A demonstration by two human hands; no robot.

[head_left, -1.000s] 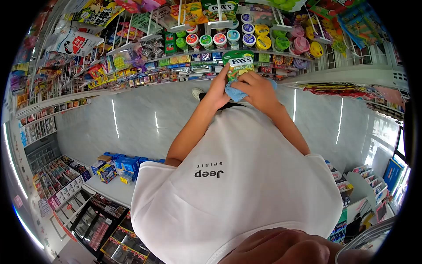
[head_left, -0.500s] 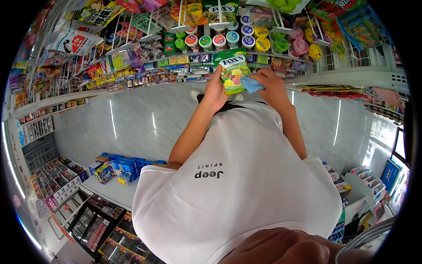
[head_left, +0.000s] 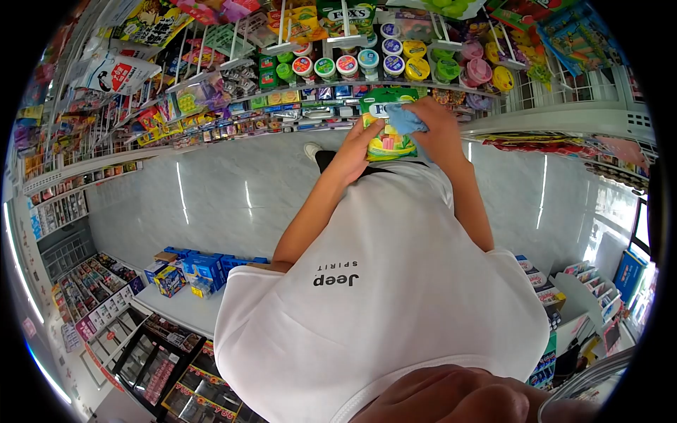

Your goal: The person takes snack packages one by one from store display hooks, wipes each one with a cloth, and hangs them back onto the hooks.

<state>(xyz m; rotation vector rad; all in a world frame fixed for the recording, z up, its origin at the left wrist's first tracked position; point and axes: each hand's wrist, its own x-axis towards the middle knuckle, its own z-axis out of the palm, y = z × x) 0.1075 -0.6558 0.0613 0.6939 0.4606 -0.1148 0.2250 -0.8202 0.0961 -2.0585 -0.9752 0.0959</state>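
A green and yellow candy bag marked FOX'S is held upright in front of my body. My left hand grips its left side, with the thumb lying across the front. Bunched in my right hand is a blue cloth, pressed against the upper front of the bag and covering part of its lettering. Just beyond the bag, a shelf holds several small round-lidded tubs. Another FOX'S bag hangs from a hook above them.
Hooks with hanging snack bags stick out from the rack. A white shelf edge runs along the right. Behind me, blue boxes stand on a white counter. Grey floor lies between rack and counter.
The cloth in my right hand has moved up from the bag's lower right to its upper front. The bag has shifted slightly right and down, and my left hand has moved with it.
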